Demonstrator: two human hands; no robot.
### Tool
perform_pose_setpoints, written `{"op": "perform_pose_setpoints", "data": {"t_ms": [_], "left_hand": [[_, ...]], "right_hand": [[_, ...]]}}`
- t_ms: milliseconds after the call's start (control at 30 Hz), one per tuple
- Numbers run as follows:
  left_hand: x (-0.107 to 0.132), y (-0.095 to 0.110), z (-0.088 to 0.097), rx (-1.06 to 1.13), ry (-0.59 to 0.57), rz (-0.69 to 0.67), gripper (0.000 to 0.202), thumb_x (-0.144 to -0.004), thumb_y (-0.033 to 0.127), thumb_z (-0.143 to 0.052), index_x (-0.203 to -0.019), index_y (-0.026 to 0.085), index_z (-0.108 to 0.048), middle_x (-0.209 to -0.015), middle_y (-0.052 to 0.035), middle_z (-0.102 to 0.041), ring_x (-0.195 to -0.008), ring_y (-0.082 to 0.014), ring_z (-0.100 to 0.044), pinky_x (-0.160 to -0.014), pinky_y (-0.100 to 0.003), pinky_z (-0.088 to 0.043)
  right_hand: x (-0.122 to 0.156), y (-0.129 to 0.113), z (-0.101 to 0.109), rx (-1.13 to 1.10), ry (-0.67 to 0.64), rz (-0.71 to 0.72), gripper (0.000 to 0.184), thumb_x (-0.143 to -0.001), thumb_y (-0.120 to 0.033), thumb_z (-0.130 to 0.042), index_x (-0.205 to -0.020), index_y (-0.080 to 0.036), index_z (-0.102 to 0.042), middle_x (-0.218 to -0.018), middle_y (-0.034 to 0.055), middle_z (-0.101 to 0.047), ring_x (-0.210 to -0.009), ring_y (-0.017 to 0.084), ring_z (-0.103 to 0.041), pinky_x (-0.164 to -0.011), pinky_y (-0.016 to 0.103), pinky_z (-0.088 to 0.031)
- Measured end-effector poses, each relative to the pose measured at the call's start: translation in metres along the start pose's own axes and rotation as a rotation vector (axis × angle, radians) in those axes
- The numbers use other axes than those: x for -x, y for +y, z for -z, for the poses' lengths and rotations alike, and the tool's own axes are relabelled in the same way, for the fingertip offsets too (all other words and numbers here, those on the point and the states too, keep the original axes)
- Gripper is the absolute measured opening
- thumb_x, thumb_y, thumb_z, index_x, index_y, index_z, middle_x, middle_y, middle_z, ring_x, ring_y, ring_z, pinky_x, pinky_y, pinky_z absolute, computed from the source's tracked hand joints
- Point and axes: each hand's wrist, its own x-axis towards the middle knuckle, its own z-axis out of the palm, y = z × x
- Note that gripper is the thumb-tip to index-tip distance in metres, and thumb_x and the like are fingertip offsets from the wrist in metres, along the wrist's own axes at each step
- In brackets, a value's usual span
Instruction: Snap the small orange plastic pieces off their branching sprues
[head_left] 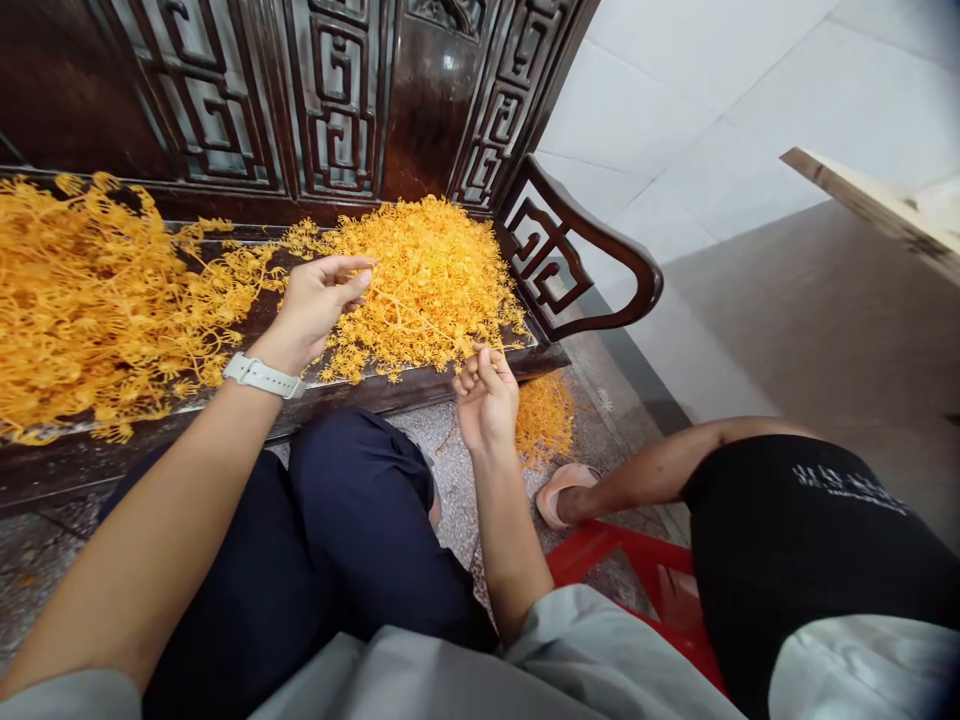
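Note:
My left hand (319, 300), with a pale watch strap at its wrist, pinches a thin yellow plastic sprig (405, 308) between thumb and forefinger. The sprig runs down to the right across a heaped pile of yellow sprigs (442, 260) on a dark wooden bench. At the pile's front edge, my right hand (487, 395) is turned palm up with curled fingers. Its thumb and forefinger close on the fine tips at the sprig's far end. A larger tangle of yellow branched sprigs (97, 310) lies to the left on the same bench.
The carved bench back (337, 100) rises behind the piles, and a curved armrest (600, 280) bounds the right end. More yellow pieces (544, 420) lie on the floor below. Another person's leg (660, 465) and a red stool (637, 560) are at the right.

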Motion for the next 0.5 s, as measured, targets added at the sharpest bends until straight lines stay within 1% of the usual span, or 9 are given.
{"op": "perform_pose_setpoints", "data": {"t_ms": [100,167,233,300,333,367,400,433,500], "left_hand": [[0.0,0.002,0.002,-0.015,-0.013,-0.019,0.034,-0.075,0.018,-0.089,-0.108,0.02,-0.081,-0.076,-0.0023,-0.065,-0.061,-0.0116,-0.057,-0.06,-0.027,-0.049],[0.001,0.007,0.005,0.001,-0.049,-0.03,0.045,-0.071,0.022,-0.094,-0.113,0.022,-0.079,-0.074,-0.001,-0.063,-0.059,-0.0113,-0.055,-0.058,-0.026,-0.047],[0.002,0.015,0.01,0.045,-0.106,-0.029,0.05,-0.066,0.031,-0.099,-0.112,0.023,-0.08,-0.07,0.001,-0.058,-0.055,-0.0098,-0.048,-0.053,-0.024,-0.041],[0.006,0.026,0.014,0.077,-0.19,0.002,0.048,-0.065,0.044,-0.101,-0.104,0.025,-0.082,-0.063,0.003,-0.049,-0.053,-0.009,-0.04,-0.049,-0.024,-0.033],[0.008,0.03,0.016,0.071,-0.249,0.031,0.047,-0.066,0.051,-0.1,-0.102,0.026,-0.083,-0.062,0.0029,-0.047,-0.054,-0.0094,-0.04,-0.05,-0.023,-0.032],[0.01,0.034,0.017,-0.02,-0.352,0.075,0.044,-0.071,0.055,-0.097,-0.106,0.03,-0.084,-0.062,0.0018,-0.05,-0.058,-0.0114,-0.044,-0.053,-0.024,-0.034],[0.012,0.036,0.018,-0.154,-0.46,0.12,0.042,-0.076,0.055,-0.093,-0.112,0.036,-0.084,-0.065,0.0004,-0.057,-0.063,-0.0146,-0.05,-0.056,-0.025,-0.038],[0.015,0.038,0.018,-0.27,-0.506,0.119,0.041,-0.076,0.056,-0.092,-0.113,0.041,-0.084,-0.072,-0.0007,-0.066,-0.068,-0.018,-0.056,-0.058,-0.028,-0.041],[0.02,0.038,0.018,-0.351,-0.565,0.13,0.043,-0.07,0.059,-0.092,-0.111,0.046,-0.084,-0.084,-0.0008,-0.076,-0.082,-0.0265,-0.066,-0.068,-0.035,-0.051]], "right_hand": [[-0.001,-0.002,0.005,-0.028,-0.005,0.02,0.024,-0.084,-0.031,-0.085,-0.096,-0.018,-0.069,-0.075,-0.0053,-0.051,-0.058,0.005,-0.041,-0.054,0.02,-0.035],[-0.004,-0.003,0.009,-0.054,0.01,0.04,0.022,-0.085,-0.03,-0.085,-0.095,-0.018,-0.07,-0.075,-0.0049,-0.053,-0.058,0.005,-0.041,-0.054,0.019,-0.036],[-0.008,-0.006,0.015,-0.086,0.044,0.055,0.022,-0.084,-0.029,-0.086,-0.094,-0.019,-0.068,-0.075,-0.0051,-0.053,-0.057,0.004,-0.041,-0.054,0.018,-0.037],[-0.011,-0.014,0.024,-0.109,0.088,0.057,0.026,-0.08,-0.028,-0.088,-0.091,-0.019,-0.067,-0.073,-0.0057,-0.053,-0.055,0.004,-0.04,-0.053,0.018,-0.036],[-0.012,-0.02,0.03,-0.109,0.109,0.063,0.028,-0.078,-0.03,-0.09,-0.091,-0.019,-0.067,-0.072,-0.0058,-0.053,-0.055,0.004,-0.04,-0.052,0.018,-0.035],[-0.012,-0.028,0.037,-0.095,0.124,0.079,0.03,-0.076,-0.032,-0.091,-0.09,-0.019,-0.067,-0.072,-0.0055,-0.054,-0.055,0.004,-0.04,-0.052,0.018,-0.035],[-0.011,-0.037,0.045,-0.067,0.132,0.11,0.031,-0.076,-0.034,-0.092,-0.09,-0.019,-0.068,-0.072,-0.0049,-0.055,-0.055,0.005,-0.042,-0.052,0.019,-0.036],[-0.009,-0.049,0.055,-0.025,0.124,0.156,0.032,-0.076,-0.036,-0.092,-0.09,-0.018,-0.07,-0.074,-0.0039,-0.057,-0.057,0.006,-0.044,-0.053,0.02,-0.037],[-0.005,-0.075,0.081,0.071,0.049,0.251,0.03,-0.077,-0.039,-0.091,-0.087,-0.018,-0.071,-0.079,-0.0014,-0.06,-0.062,0.008,-0.051,-0.057,0.022,-0.042]]}}
